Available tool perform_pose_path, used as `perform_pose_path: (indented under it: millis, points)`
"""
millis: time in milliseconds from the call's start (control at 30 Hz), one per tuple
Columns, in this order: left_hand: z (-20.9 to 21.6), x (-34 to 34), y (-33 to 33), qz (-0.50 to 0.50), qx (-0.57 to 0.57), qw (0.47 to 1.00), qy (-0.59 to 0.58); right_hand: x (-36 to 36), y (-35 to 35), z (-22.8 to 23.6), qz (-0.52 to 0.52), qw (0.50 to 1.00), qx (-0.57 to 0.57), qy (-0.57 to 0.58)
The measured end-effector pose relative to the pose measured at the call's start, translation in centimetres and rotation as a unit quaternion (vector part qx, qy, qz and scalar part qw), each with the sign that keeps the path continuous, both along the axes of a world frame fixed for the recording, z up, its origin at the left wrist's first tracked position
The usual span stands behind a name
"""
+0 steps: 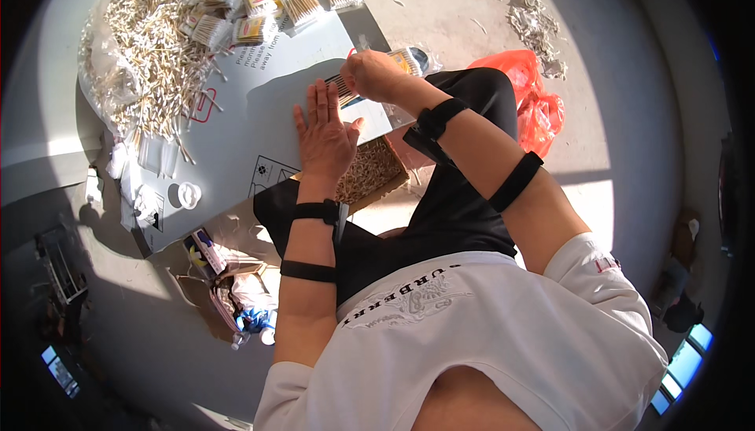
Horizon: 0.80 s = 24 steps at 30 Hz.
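A small pack of cotton swabs (345,93) lies near the right edge of the grey table board (267,116). My left hand (324,136) rests flat beside it, fingers stretched out and fingertips at the pack's left side. Over the pack's right end, my right hand (376,75) is closed, fingers curled together; whatever it pinches is hidden. Just beyond that hand lies another filled pack (405,61). Below the board's edge, between my legs, a cardboard box (373,171) holds many loose swabs.
A big heap of loose swabs (149,46) in clear plastic covers the board's far left. Several filled packs (299,2) are piled at the far edge. A white round container (189,195) stands near left. A red plastic bag (535,104) lies on the floor at right.
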<state>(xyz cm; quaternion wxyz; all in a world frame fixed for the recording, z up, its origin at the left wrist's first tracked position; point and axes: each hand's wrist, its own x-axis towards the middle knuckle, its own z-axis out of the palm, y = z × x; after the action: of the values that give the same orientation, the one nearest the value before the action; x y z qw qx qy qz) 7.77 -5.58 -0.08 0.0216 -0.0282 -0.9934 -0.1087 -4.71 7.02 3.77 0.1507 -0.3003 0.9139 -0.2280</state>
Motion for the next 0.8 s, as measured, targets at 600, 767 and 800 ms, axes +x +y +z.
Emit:
perform_pose_path:
  millis: [600,767,800]
  points:
    - [0.2,-0.3,0.4,-0.001,0.007,1.000,0.008,-0.3,1.5,-0.4,0.056,0.997,-0.056,0.024]
    - [0.0,0.0,0.0,0.002,-0.012,1.000,0.000,1.4,1.0,-0.4,0.091,0.994,-0.031,0.050]
    - [0.0,0.0,-0.1,0.002,-0.012,1.000,0.000,1.6,0.6,-0.4,0.076,0.996,-0.021,0.047]
